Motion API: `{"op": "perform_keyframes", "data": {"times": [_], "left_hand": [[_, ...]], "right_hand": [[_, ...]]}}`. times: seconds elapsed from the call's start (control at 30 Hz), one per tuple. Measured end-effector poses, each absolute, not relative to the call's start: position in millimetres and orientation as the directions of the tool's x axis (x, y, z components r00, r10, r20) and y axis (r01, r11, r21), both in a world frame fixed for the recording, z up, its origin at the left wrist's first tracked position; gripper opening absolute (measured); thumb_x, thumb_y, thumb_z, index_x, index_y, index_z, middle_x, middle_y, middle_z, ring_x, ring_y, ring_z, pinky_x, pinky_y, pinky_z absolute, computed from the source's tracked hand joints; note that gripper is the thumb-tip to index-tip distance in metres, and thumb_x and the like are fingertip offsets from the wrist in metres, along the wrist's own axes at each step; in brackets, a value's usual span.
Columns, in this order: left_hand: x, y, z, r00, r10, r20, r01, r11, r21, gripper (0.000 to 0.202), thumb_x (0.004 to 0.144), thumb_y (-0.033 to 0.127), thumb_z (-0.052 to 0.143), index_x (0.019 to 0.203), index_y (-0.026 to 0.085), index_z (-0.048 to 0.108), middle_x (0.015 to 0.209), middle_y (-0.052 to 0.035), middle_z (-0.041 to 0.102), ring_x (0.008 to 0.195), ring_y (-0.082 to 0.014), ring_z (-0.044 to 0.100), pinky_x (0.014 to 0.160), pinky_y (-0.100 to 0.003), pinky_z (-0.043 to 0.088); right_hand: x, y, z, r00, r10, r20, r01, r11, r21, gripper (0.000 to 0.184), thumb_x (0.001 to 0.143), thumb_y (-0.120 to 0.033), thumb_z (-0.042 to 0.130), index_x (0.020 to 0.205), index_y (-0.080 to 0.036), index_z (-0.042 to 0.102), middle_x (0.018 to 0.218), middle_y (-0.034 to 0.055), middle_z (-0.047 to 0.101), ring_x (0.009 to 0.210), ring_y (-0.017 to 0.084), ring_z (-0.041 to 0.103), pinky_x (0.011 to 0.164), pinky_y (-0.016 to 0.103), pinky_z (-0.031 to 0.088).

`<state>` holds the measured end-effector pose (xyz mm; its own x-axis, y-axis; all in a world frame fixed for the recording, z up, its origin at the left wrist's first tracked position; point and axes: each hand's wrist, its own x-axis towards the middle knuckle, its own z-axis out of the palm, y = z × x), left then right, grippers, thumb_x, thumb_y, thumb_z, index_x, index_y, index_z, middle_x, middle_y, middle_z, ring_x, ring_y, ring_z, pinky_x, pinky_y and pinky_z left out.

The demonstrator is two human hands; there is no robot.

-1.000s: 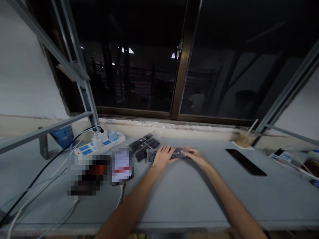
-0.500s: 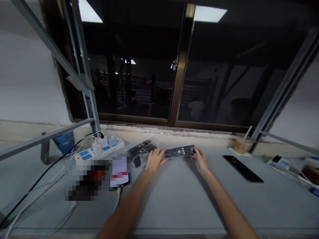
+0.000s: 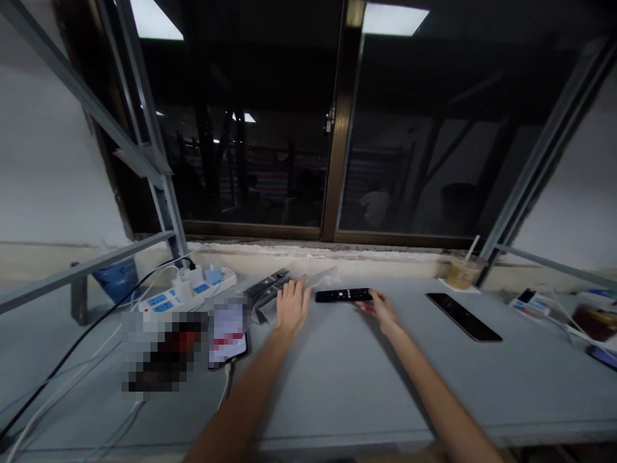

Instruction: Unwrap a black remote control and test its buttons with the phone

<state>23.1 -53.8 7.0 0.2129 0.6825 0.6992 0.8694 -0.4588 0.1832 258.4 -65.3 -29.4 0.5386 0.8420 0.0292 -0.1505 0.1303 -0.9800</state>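
My right hand (image 3: 383, 310) grips one end of a slim black remote control (image 3: 343, 295), which lies crosswise with its buttons facing up. My left hand (image 3: 292, 305) is open, palm down and fingers apart, to the left of that remote and not touching it. A clear plastic sleeve (image 3: 325, 278) lies crumpled behind the two hands. Beside my left fingers are other dark remotes (image 3: 265, 286) wrapped in plastic; my hand covers part of the wrapping, and I cannot tell whether it touches it.
On the left are a white power strip (image 3: 190, 292) with plugs and cables, a charging phone (image 3: 227, 334) and a blurred dark item (image 3: 168, 354). A dark phone-like slab (image 3: 463, 317) and a drink cup (image 3: 461, 270) are on the right. Metal posts flank the window.
The remote has come out of its clear plastic sleeve, which now lies behind it. My left hand has let go and moved slightly left. My right hand still holds the remote's end.
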Motion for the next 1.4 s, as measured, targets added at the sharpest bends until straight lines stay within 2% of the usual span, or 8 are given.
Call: {"op": "perform_keyframes", "data": {"times": [0.27, 0.4, 0.5, 0.6, 0.87, 1.0, 1.2, 1.4], "left_hand": [[28, -52, -4, 0.345, 0.709, 0.616, 0.836, -0.531, 0.142, 0.045, 0.080, 0.045, 0.031, 0.116, 0.020, 0.042, 0.104, -0.0083, 0.050, 0.097, -0.0228, 0.043, 0.083, -0.038, 0.031], [27, -49, -12, 0.396, 0.751, 0.528, 0.838, -0.530, 0.126, 0.050, 0.071, 0.049, 0.045, 0.113, 0.021, 0.046, 0.104, -0.0080, 0.049, 0.098, -0.0246, 0.041, 0.084, -0.040, 0.029], [27, -47, -14, 0.408, 0.773, 0.486, 0.844, -0.522, 0.121, 0.044, 0.074, 0.045, 0.044, 0.112, 0.023, 0.047, 0.103, -0.0072, 0.049, 0.098, -0.0236, 0.041, 0.085, -0.040, 0.029], [29, -47, -12, 0.389, 0.756, 0.527, 0.854, -0.510, 0.101, 0.037, 0.079, 0.039, 0.037, 0.111, 0.022, 0.048, 0.102, -0.0077, 0.049, 0.097, -0.0229, 0.042, 0.084, -0.039, 0.030], [44, -62, -6, 0.515, 0.635, 0.576, 0.753, -0.656, 0.049, 0.039, 0.084, 0.039, 0.027, 0.116, 0.025, 0.043, 0.103, -0.0058, 0.049, 0.095, -0.0205, 0.041, 0.080, -0.036, 0.032], [47, -65, -6, 0.546, 0.624, 0.559, 0.729, -0.683, 0.050, 0.038, 0.083, 0.038, 0.029, 0.117, 0.025, 0.042, 0.103, -0.0054, 0.049, 0.093, -0.0196, 0.042, 0.079, -0.034, 0.032], [39, -56, -6, 0.510, 0.716, 0.477, 0.799, -0.599, 0.045, 0.041, 0.075, 0.036, 0.047, 0.114, 0.022, 0.045, 0.104, -0.0060, 0.050, 0.097, -0.0222, 0.042, 0.083, -0.037, 0.030], [36, -54, -4, 0.501, 0.766, 0.402, 0.811, -0.578, 0.090, 0.029, 0.075, 0.027, 0.047, 0.103, 0.022, 0.051, 0.098, -0.0046, 0.055, 0.094, -0.0201, 0.048, 0.081, -0.034, 0.032]], "right_hand": [[237, -71, -24, 0.314, 0.948, 0.059, -0.102, 0.095, -0.990, 0.039, 0.061, -0.033, 0.062, 0.096, -0.018, 0.052, 0.084, 0.0070, 0.064, 0.075, 0.023, 0.062, 0.070, 0.038, 0.052], [229, -71, -23, 0.322, 0.940, 0.110, 0.012, 0.112, -0.994, 0.045, 0.063, -0.036, 0.059, 0.103, -0.020, 0.051, 0.094, 0.0070, 0.062, 0.083, 0.022, 0.060, 0.069, 0.036, 0.051], [227, -71, -18, 0.355, 0.918, 0.176, 0.143, 0.133, -0.981, 0.043, 0.064, -0.041, 0.055, 0.101, -0.019, 0.054, 0.109, 0.0096, 0.054, 0.083, 0.024, 0.059, 0.066, 0.038, 0.049], [227, -74, -10, 0.391, 0.874, 0.290, 0.292, 0.181, -0.939, 0.044, 0.065, -0.045, 0.053, 0.100, -0.019, 0.056, 0.119, 0.0102, 0.046, 0.091, 0.024, 0.054, 0.075, 0.037, 0.044], [217, -83, 2, 0.185, 0.846, 0.501, 0.518, 0.349, -0.781, 0.039, 0.064, -0.040, 0.056, 0.099, -0.023, 0.057, 0.103, 0.0036, 0.057, 0.095, 0.018, 0.050, 0.082, 0.030, 0.038], [220, -80, -3, 0.145, 0.823, 0.549, 0.579, 0.380, -0.722, 0.034, 0.065, -0.035, 0.056, 0.095, -0.019, 0.058, 0.092, 0.0044, 0.061, 0.082, 0.017, 0.054, 0.072, 0.029, 0.041], [240, -75, -4, 0.149, 0.772, 0.618, 0.669, 0.382, -0.638, 0.020, 0.070, -0.029, 0.049, 0.081, -0.019, 0.063, 0.078, 0.0041, 0.062, 0.059, 0.013, 0.052, 0.057, 0.026, 0.041], [243, -82, 6, 0.242, 0.648, 0.722, 0.769, 0.326, -0.550, 0.028, 0.069, -0.039, 0.053, 0.085, -0.019, 0.063, 0.093, 0.0085, 0.057, 0.088, 0.022, 0.050, 0.079, 0.037, 0.035]]}}
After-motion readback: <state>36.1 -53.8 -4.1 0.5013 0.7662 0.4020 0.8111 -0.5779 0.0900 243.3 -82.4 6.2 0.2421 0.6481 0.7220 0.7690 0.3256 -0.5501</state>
